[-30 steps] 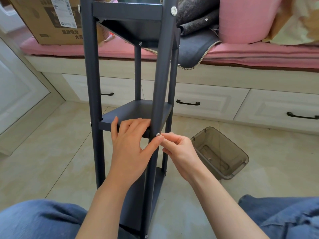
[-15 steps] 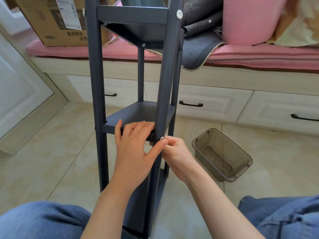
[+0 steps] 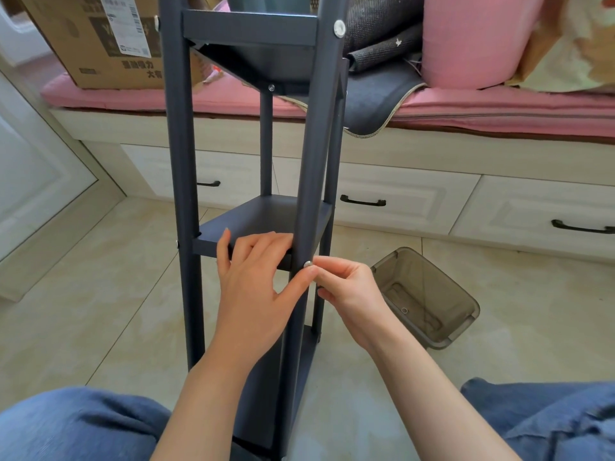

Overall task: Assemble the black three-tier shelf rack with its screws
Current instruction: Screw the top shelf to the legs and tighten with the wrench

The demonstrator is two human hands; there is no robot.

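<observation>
Head view. The black shelf rack (image 3: 253, 201) is standing upright on the tiled floor (image 3: 100, 294) between the person's knees, its long axis running vertical and its top passing out of the upper edge of the frame. The front face is turning toward the camera; four posts are rising from a bottom tier near the lower edge of the frame.

The left hand (image 3: 253, 287) is resting on the front edge of the middle tier (image 3: 266, 217), fingers hooking over that edge and thumb stretching right to touch the front right post (image 3: 316, 154). The right hand (image 3: 349, 291) is pinching a silver screw (image 3: 308, 264) between thumb and forefinger; the screw is sitting against the front right post at the height of the middle tier. How far in it is seated cannot be told.

A second screw head (image 3: 339, 28) is showing on the same post at the top tier.

Open room: bare floor is lying to the left of the rack up to a white panelled door. On the right a smoky clear plastic bin (image 3: 429, 294) is standing near the rack, just beside the right hand. Behind, a drawer bench (image 3: 416, 181) is closing off the far side, carrying a cardboard box (image 3: 100, 38) and pink cushions (image 3: 466, 38).
</observation>
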